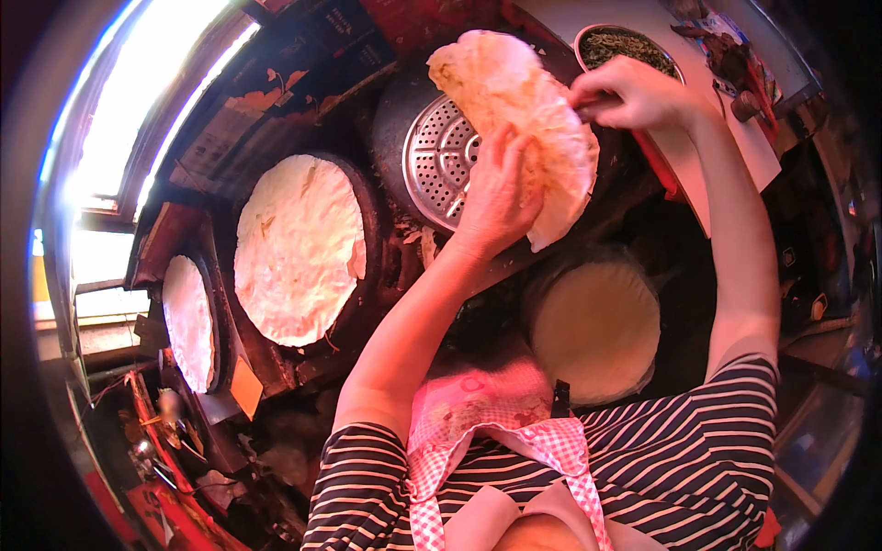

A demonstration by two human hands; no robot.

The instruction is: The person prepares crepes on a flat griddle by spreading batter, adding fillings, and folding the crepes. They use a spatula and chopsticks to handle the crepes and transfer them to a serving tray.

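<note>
A thin, folded flatbread (551, 144) is lifted at a slant above a perforated metal steamer plate (435, 155) and covers much of it. My left hand (503, 186) lies against the near side of the bread and supports it, fingers slightly spread. At the bread's right edge, the curled fingers of my right hand (630, 96) pinch the rim, with slight blur. Just beyond that hand stands a metal bowl (603, 29) of chopped, dried-looking greens, partly hidden by it.
Two round flatbreads, a large one (300, 251) and another (187, 324), lie on dark round pans to the left. A pale round disc (596, 330), seemingly covered in film, sits before me. A white board (747, 155) extends at right. Bright windows (148, 89) stand far left.
</note>
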